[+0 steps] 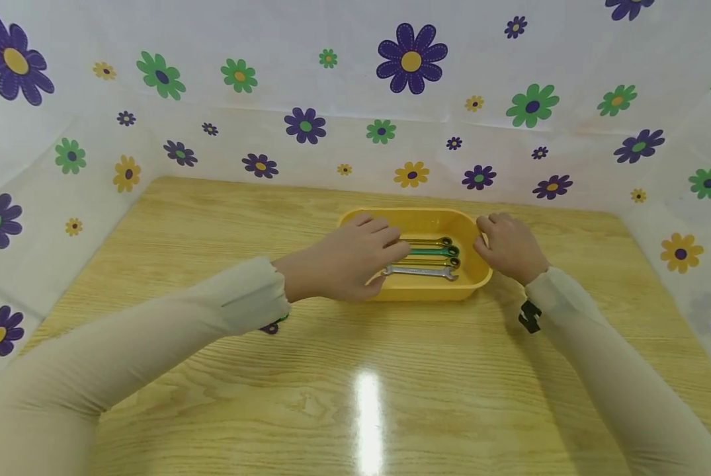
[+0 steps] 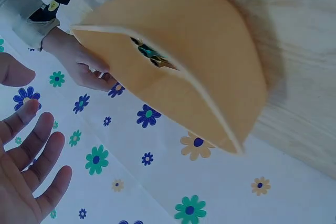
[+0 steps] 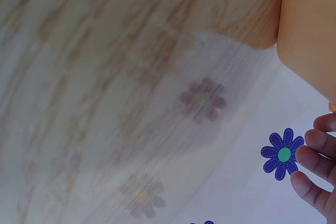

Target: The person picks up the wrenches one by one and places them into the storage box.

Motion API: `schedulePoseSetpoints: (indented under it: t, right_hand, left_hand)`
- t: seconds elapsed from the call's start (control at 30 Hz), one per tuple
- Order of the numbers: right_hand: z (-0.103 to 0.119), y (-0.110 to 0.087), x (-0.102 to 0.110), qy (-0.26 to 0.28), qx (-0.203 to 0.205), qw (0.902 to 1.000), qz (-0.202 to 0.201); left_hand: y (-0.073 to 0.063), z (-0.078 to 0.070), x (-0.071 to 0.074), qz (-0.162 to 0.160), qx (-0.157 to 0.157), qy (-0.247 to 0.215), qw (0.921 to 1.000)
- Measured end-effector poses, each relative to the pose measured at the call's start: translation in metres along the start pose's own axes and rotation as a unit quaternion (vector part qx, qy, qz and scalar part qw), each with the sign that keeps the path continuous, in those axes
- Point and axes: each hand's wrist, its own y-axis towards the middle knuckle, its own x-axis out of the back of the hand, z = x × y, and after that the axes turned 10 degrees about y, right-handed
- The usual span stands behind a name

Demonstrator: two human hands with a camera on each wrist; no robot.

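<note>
A yellow plastic tray (image 1: 432,293) stands on the wooden table with several wrenches lying side by side in it. Among them are a green wrench (image 1: 429,252) and a silver wrench (image 1: 422,271) nearest the front wall. My left hand (image 1: 355,259) is over the tray's left part, hiding that end of the wrenches. In the left wrist view its fingers (image 2: 44,150) are spread and hold nothing. At the tray's right end, my right hand (image 1: 508,247) grips the rim, fingers bent over it. The right wrist view catches its fingers (image 3: 315,158) close by the tray's outer wall.
A white cloth (image 1: 355,92) with purple, green and yellow flowers hangs behind and beside the wooden table (image 1: 307,383). A small purple piece with a hole (image 1: 270,328) shows under the left cuff. A black strap (image 1: 530,317) is on the right wrist.
</note>
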Motion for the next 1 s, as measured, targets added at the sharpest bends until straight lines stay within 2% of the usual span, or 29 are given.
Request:
schedulePoseSetpoints:
  t: [0.17, 0.33, 0.53, 0.73, 0.87, 1.0]
  right_hand:
    - [0.001, -0.001, -0.001, -0.002, 0.000, 1.0000, -0.001]
    - [0.003, -0.002, -0.002, -0.002, -0.002, 1.0000, -0.007]
    - [0.004, -0.003, -0.003, -0.001, -0.001, 0.9999, -0.010]
    - [0.004, -0.004, -0.003, 0.000, -0.003, 1.0000, -0.007]
    - [0.004, -0.004, -0.003, 0.003, -0.006, 1.0000, -0.002]
    - [0.003, -0.003, -0.003, 0.002, -0.009, 1.0000, 0.000]
  left_hand:
    - [-0.030, 0.002, -0.003, -0.007, 0.017, -0.003, 0.9998]
    - [-0.057, 0.008, -0.014, -0.014, 0.028, 0.002, 0.9995]
    - [-0.089, 0.015, -0.023, 0.009, 0.056, -0.020, 0.9982]
    - [-0.122, 0.018, -0.036, 0.013, 0.077, -0.030, 0.9965]
    - [-0.138, 0.019, -0.044, 0.017, 0.081, -0.033, 0.9960]
    - [-0.148, 0.020, -0.050, 0.026, 0.083, -0.039, 0.9955]
